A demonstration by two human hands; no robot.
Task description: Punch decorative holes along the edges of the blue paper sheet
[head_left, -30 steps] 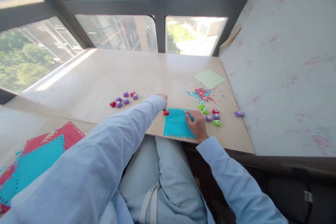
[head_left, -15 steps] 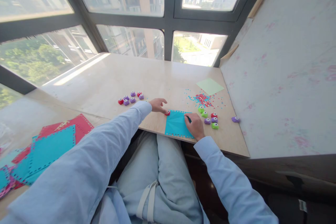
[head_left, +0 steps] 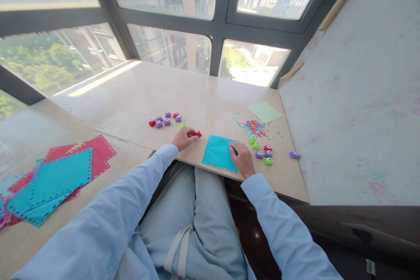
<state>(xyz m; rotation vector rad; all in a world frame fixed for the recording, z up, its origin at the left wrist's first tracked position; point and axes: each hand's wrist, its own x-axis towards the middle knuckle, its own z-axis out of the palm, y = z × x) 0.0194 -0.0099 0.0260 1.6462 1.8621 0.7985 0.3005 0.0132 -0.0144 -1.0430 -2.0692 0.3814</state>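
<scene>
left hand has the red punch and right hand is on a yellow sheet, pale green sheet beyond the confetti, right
The right hand is on a blue sheet, not a yellow one, as the head view shows. The left hand has the red punch, and the pale green sheet lies beyond the confetti.

Turquoise sheet point(head_left: 217, 152), red punch point(head_left: 197, 133); wallpaper point(head_left: 354, 96) pale, seemingly pink-flowered.

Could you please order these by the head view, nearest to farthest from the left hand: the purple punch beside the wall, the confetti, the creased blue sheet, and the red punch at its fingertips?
1. Red punch, touching the left hand.
2. Creased blue sheet, just to the right.
3. Confetti, farther right and back.
4. Purple punch, rightmost, beside the wall.
</scene>
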